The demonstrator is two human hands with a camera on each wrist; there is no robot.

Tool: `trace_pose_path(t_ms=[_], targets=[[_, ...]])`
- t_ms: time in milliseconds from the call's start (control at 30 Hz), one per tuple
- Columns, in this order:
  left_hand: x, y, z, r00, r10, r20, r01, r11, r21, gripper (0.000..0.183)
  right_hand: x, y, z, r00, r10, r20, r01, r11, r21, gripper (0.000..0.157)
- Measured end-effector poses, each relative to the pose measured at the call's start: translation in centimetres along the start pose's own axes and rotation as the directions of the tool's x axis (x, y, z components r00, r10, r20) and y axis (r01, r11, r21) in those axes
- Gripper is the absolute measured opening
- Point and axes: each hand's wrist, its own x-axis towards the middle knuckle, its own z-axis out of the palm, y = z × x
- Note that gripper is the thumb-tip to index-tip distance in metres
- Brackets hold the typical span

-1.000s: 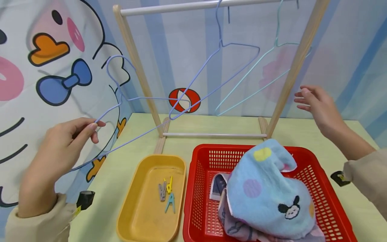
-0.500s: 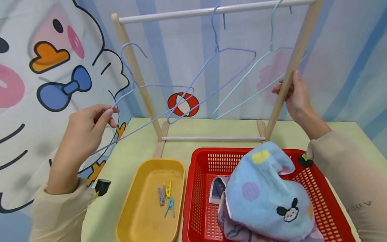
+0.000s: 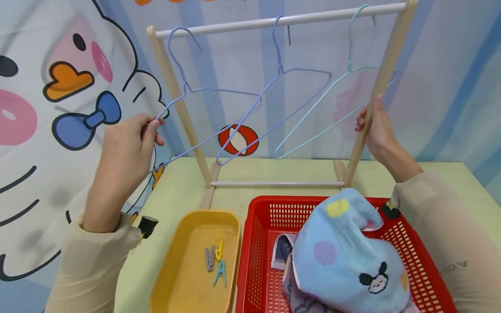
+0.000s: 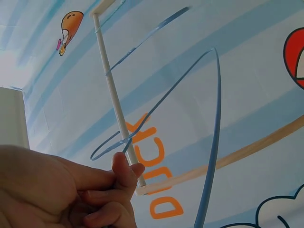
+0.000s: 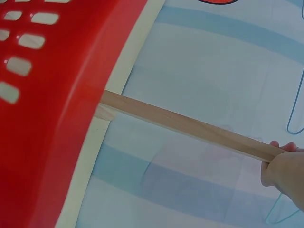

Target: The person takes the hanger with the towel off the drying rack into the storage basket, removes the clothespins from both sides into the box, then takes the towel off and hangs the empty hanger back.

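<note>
My left hand point(image 3: 125, 163) pinches one shoulder of a blue-purple wire hanger point(image 3: 219, 91) between thumb and fingers. Its hook overlaps the left end of the white rail point(image 3: 238, 26) in the head view; whether it touches the rail I cannot tell. In the left wrist view the left hand point(image 4: 71, 190) is below the hook, and the hanger point(image 4: 218, 104) stretches to the right. My right hand point(image 3: 379, 132) grips the rack's right wooden post point(image 3: 387, 74), also seen in the right wrist view with the hand point(image 5: 287, 171) around the post point(image 5: 190, 124).
A second blue-purple hanger point(image 3: 299, 69) and a mint hanger point(image 3: 313, 114) hang from the rail. In front stand a yellow tray point(image 3: 176, 261) with several clothespins point(image 3: 220, 274) and a red basket point(image 3: 258, 256) holding a light-blue towel point(image 3: 332, 269) over other cloth.
The left hand has carried the hanger up and to the right, its hook rising to the rail. My right hand moved left and took hold of the right post.
</note>
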Motion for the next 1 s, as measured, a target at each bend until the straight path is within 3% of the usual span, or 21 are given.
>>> trace_pose_path(t_ms=[167, 467, 667, 1000], targets=[[1.5, 0.8, 0.3, 0.999, -0.012, -0.053, 0.013, 1.000, 0.016, 0.033, 0.0, 0.1, 0.2, 1.000, 0.006, 0.000, -0.006, 1.000, -0.010, 0.049], [3.8, 1.0, 1.3, 0.990, -0.115, -0.081, 0.116, 0.993, 0.010, 0.034, 0.0, 0.5, 0.5, 1.000, -0.009, 0.015, 0.010, 0.998, -0.059, 0.049], [4.6, 1.0, 2.4, 0.993, -0.094, -0.078, 0.097, 0.995, 0.033, 0.033, 0.0, 0.5, 0.4, 0.999, -0.021, 0.035, 0.023, 0.998, -0.059, 0.048], [4.8, 1.3, 4.3, 0.997, -0.077, -0.015, 0.078, 0.996, 0.039, 0.030, -0.3, 0.0, -0.2, 0.999, -0.020, 0.026, 0.022, 0.998, -0.051, 0.049]])
